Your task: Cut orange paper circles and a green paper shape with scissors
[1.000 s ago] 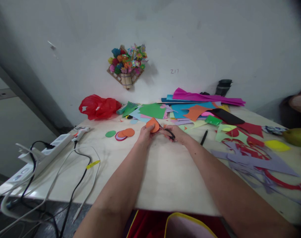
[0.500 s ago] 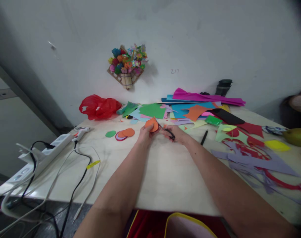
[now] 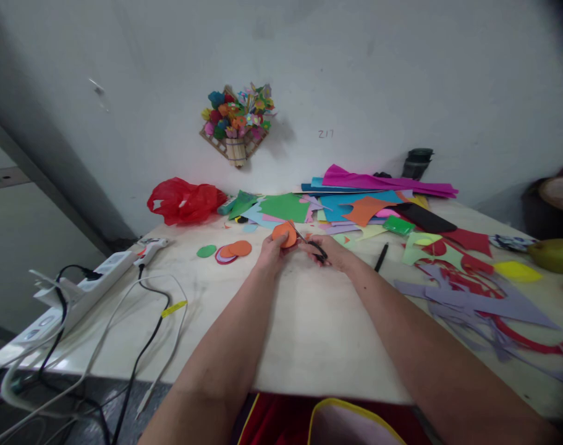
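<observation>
Head view: left hand (image 3: 270,252) grip pinches an orange disc (image 3: 285,235), right hand (image 3: 331,252) clamps scissors (image 3: 313,245) whose close blades could nick the left hand.

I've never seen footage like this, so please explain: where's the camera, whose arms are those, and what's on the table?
There is no machine here. The two bare arms belong to a person wearing a camera on the head, so you look forward and down as they do. The left hand holds a rounded orange paper piece. The right hand grips black-handled scissors, whose blades reach the paper's edge. On the pale table lie cut paper circles, a pile of coloured sheets, a black pen, a red plastic bag and a white power strip with cables. Purple and red offcuts lie to the right.
</observation>
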Motion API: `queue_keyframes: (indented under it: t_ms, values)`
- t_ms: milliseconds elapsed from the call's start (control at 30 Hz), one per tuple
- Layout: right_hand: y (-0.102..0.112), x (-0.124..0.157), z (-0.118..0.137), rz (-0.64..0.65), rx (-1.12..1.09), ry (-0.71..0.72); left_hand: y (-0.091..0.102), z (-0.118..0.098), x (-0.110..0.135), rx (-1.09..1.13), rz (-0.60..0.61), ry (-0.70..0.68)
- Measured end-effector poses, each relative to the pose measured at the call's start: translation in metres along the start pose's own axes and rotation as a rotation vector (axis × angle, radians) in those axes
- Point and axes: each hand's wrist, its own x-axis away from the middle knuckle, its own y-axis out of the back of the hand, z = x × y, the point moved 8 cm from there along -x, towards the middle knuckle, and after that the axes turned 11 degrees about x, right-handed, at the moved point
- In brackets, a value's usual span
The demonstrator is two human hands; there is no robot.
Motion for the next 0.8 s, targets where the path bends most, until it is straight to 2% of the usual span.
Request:
queue_keyframes:
  t_ms: [500, 800]
  values:
    - [0.0010, -0.0023, -0.0028, 0.005, -0.017, 0.005, -0.0062, -0.0015, 0.0043, 0.018, 0.021, -0.001]
    - [0.0008, -0.0058, -0.0065, 0.005, -0.045, 0.037, -0.0024, -0.0008, 0.0019, -0.004, 0.016, 0.001]
